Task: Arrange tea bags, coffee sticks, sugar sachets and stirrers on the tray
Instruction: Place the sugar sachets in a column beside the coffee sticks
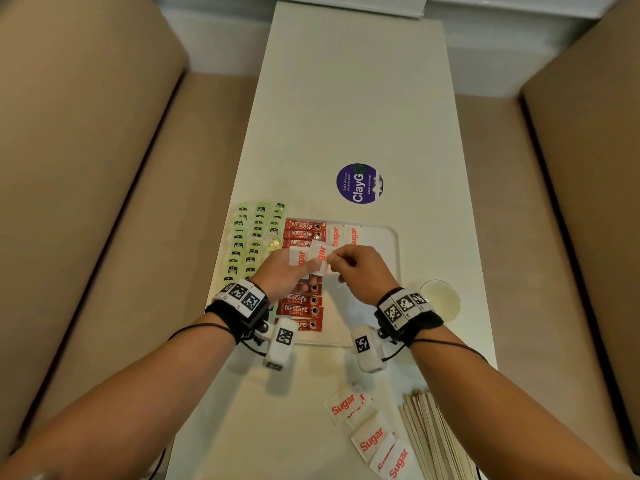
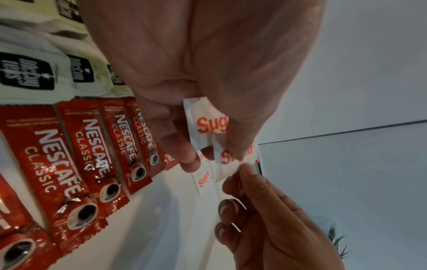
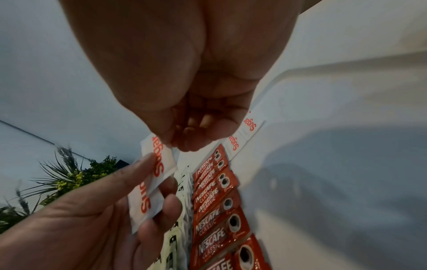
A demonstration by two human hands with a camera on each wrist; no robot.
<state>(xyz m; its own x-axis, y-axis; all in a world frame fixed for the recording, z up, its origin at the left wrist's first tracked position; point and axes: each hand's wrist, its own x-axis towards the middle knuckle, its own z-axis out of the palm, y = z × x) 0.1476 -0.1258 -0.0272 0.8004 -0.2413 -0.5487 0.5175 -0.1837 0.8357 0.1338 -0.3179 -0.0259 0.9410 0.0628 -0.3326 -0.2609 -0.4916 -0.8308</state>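
My left hand hovers over the white tray and holds a couple of white sugar sachets fanned between thumb and fingers. My right hand pinches the corner of the upper sachet with thumb and fingertip. The other held sachet stays under my left thumb. Two sugar sachets lie at the tray's far end. A column of red coffee sticks runs down the tray, with rows of green tea bags to its left.
Several loose sugar sachets and a bundle of wooden stirrers lie on the white table near its front right. A glass stands just right of the tray. A purple sticker lies beyond it. Tan sofas flank the table.
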